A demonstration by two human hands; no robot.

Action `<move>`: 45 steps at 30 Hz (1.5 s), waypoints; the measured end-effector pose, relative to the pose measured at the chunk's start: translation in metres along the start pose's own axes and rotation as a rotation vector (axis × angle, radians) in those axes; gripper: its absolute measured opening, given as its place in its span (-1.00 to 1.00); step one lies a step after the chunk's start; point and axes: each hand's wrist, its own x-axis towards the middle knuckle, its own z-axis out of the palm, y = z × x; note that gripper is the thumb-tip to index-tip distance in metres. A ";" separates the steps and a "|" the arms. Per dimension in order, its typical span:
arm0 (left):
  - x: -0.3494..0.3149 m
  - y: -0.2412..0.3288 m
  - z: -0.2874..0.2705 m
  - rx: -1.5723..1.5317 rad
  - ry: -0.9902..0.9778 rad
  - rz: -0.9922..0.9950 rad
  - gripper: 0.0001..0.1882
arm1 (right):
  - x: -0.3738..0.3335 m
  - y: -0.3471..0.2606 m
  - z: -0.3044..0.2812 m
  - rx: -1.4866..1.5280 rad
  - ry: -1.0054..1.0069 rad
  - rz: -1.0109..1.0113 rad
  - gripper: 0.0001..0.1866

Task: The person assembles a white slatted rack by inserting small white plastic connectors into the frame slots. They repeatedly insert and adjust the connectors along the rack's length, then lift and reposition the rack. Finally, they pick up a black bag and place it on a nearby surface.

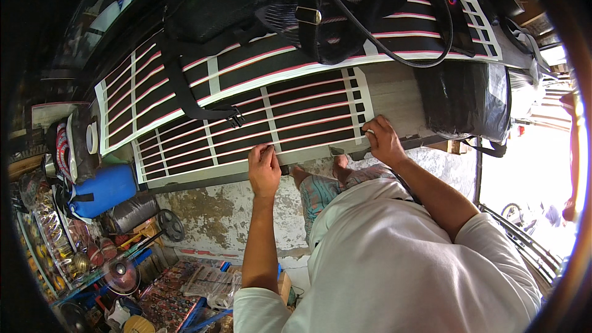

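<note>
The striped cloth (246, 105) lies spread flat over the counter (394, 95), its near hem at the counter's front edge. Left hand (264, 169) and right hand (383, 140) both have fingers clenched on that hem. An uneven tug could skew or wrinkle it (the black bag (320, 6) pins the far side). The weave looks stiff, ribbed with white-and-pink bands.

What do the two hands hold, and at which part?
Both hold the striped cloth at its near edge: left hand near the middle, right hand at the corner.

Blue jug (102, 190), black bag (465, 100), fan (120, 274)
</note>
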 end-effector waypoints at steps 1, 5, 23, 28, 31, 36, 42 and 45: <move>0.002 0.000 -0.002 0.010 -0.027 0.013 -0.81 | 0.000 0.000 0.000 0.000 -0.001 -0.005 -0.76; 0.016 -0.004 -0.016 0.066 -0.114 0.117 -0.71 | 0.000 0.001 0.000 0.007 -0.002 0.002 -0.76; 0.062 0.005 -0.019 0.256 -0.620 0.269 -0.61 | -0.002 0.002 0.002 -0.003 0.011 0.023 -0.75; 0.061 0.000 -0.018 0.274 -0.643 0.282 -0.59 | -0.001 0.002 0.002 -0.020 0.011 -0.012 -0.77; 0.061 -0.005 -0.021 0.295 -0.666 0.265 -0.56 | -0.001 0.003 0.001 -0.012 0.005 0.000 -0.78; 0.059 -0.004 -0.024 0.291 -0.653 0.173 -0.59 | -0.001 0.005 0.001 0.030 -0.021 0.048 -0.72; 0.039 -0.019 -0.034 0.112 -0.403 -0.060 -0.68 | -0.003 -0.003 0.003 -0.028 0.025 0.173 -0.67; 0.017 -0.053 -0.053 0.186 -0.036 -0.235 -0.65 | -0.003 -0.009 0.004 -0.035 -0.003 0.256 -0.67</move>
